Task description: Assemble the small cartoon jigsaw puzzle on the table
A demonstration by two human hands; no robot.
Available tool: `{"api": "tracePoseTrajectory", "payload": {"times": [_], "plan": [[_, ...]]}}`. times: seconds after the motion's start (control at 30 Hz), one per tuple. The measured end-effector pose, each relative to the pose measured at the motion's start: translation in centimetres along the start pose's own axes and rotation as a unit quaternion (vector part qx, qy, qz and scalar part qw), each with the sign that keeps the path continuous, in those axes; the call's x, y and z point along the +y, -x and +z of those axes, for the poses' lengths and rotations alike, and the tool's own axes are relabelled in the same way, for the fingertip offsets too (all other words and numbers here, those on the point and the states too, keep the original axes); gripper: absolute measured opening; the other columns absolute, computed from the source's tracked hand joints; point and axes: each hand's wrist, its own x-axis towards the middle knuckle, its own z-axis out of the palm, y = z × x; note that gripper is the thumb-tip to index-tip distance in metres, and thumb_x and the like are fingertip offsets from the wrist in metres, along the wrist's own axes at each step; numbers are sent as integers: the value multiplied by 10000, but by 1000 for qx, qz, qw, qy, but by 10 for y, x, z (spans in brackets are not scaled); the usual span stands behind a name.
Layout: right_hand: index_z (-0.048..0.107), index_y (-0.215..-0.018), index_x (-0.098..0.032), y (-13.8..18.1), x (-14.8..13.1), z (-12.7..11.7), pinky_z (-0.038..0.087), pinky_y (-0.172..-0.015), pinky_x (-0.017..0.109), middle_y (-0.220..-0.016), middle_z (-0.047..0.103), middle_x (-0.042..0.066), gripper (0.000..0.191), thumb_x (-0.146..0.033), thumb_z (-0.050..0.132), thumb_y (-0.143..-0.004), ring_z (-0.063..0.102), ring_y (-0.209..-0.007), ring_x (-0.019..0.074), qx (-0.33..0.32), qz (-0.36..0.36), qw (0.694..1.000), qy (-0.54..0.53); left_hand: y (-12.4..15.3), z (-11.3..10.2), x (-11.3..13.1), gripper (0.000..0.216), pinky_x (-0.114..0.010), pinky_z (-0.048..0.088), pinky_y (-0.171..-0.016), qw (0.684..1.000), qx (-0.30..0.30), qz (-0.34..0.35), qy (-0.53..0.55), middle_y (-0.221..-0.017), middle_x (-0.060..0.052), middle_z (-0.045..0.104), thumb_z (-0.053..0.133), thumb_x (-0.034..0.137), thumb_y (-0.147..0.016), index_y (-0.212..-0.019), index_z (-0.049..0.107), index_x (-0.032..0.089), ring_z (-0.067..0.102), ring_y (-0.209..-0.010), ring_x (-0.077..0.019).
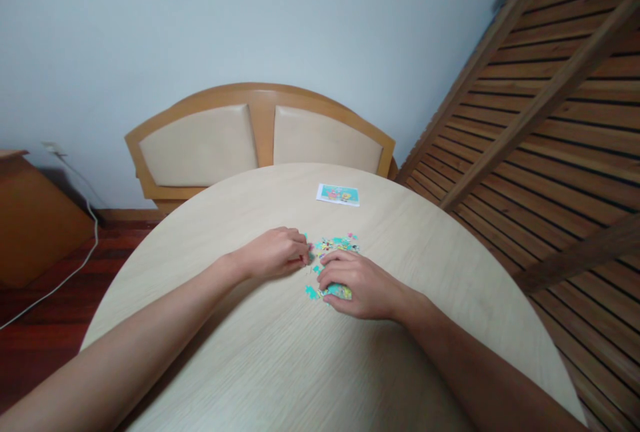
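A small pile of jigsaw puzzle pieces [339,243], mostly turquoise with bits of yellow, pink and white, lies loose near the middle of the round table [295,352]. At the pile's left edge is my left hand [280,252], its fingers curled together; what they hold, if anything, is hidden. My right hand [364,285] rests over the pile's right side, fingers bent and apart, thumb separated, with pieces showing under the palm. Beyond both hands lies a picture card [340,195] with pink and yellow cartoon figures on turquoise.
Behind the table a wooden headboard [261,125] with cream padded panels leans near the pale wall [240,19]. Wooden slats [565,105] stand at the right. To the left are a wooden cabinet [40,219] and a white cable [93,245] running down to the floor.
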Motion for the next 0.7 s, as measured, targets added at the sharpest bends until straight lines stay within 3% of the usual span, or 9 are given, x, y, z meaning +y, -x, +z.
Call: {"api": "tracePoseTrajectory", "payload": {"times": [0.3,0.7], "plan": [[697,-940,-225,-2,-1,0,493,-971,372,-936,734,33,120,-175,698,-831,658,-998,208,8,11,1000,-13,-1,-1,4,129,-330,474,-832,999,-25,-19,25,-935,-61,706,649,268,-885,-976,705,195,654,-912,-220],[693,-904,-208,-1,0,1,515,-844,317,-892,746,35,60,-167,663,-872,689,-872,183,28,38,997,-54,-1,6,3,149,-303,470,-835,994,-30,-44,94,-928,-43,707,674,204,-848,-996,677,203,638,-918,-204]]}}
